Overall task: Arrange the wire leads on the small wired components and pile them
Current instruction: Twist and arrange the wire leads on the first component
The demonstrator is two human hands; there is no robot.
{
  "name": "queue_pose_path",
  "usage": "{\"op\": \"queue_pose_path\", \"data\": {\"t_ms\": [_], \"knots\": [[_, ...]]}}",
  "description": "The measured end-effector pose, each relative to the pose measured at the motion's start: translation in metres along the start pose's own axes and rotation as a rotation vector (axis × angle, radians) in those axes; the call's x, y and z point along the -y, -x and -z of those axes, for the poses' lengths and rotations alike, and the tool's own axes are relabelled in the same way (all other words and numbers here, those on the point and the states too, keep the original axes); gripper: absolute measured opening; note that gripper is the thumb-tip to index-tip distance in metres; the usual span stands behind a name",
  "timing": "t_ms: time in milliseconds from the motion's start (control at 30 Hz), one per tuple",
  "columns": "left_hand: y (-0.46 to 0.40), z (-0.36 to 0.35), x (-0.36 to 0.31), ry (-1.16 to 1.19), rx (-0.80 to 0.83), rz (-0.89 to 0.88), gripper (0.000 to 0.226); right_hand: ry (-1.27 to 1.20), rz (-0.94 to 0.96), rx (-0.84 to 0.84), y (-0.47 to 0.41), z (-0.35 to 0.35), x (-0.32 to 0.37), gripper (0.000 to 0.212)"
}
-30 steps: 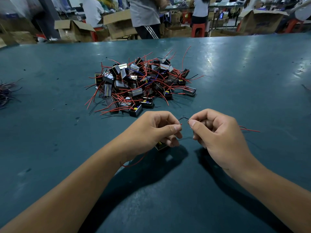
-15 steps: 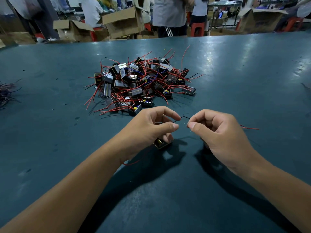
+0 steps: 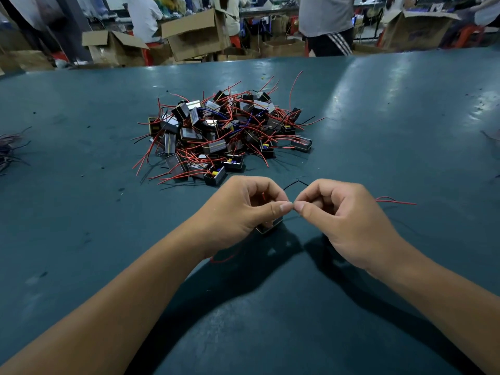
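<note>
A heap of small black box components [image 3: 224, 133] with red, black and blue leads lies mid-table. My left hand [image 3: 243, 209] holds one small component [image 3: 269, 226] under its curled fingers and pinches a thin black wire [image 3: 295, 183] between thumb and forefinger. My right hand [image 3: 341, 215] pinches the same wire from the other side, thumb tips almost touching. The wire arches up in a small kinked loop between the two hands. A red lead [image 3: 395, 201] trails right from behind my right hand. Another red lead [image 3: 224, 258] curls out below my left wrist.
The dark teal table [image 3: 405, 131] stretches wide on all sides. A bundle of dark wires [image 3: 10, 150] lies at the left edge. Beyond the far edge stand open cardboard boxes [image 3: 194, 33], red stools and several people.
My two hands have closed together until the thumb tips nearly touch, so the black wire now bows upward. A standing person in the background has walked to the right.
</note>
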State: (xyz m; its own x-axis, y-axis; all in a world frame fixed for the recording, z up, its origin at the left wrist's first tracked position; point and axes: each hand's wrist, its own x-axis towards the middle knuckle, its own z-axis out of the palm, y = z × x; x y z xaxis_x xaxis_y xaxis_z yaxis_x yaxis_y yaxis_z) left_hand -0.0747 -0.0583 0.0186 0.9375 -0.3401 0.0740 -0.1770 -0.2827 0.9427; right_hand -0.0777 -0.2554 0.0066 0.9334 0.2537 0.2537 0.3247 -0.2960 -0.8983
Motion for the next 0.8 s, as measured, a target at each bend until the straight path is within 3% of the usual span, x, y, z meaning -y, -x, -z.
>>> {"op": "queue_pose_path", "data": {"t_ms": [267,467,800], "knots": [[-0.001,0.001,0.003,0.007,-0.024,0.04,0.014,0.111,0.06,-0.038,0.001,0.002,0.001,0.016],[0.0,0.005,0.002,0.214,-0.029,0.053,0.013,-0.074,-0.038,-0.18,-0.005,0.006,-0.008,0.015],[-0.001,-0.003,0.0,0.167,-0.066,0.054,0.008,-0.102,-0.022,-0.096,-0.002,-0.004,-0.006,0.013]]}}
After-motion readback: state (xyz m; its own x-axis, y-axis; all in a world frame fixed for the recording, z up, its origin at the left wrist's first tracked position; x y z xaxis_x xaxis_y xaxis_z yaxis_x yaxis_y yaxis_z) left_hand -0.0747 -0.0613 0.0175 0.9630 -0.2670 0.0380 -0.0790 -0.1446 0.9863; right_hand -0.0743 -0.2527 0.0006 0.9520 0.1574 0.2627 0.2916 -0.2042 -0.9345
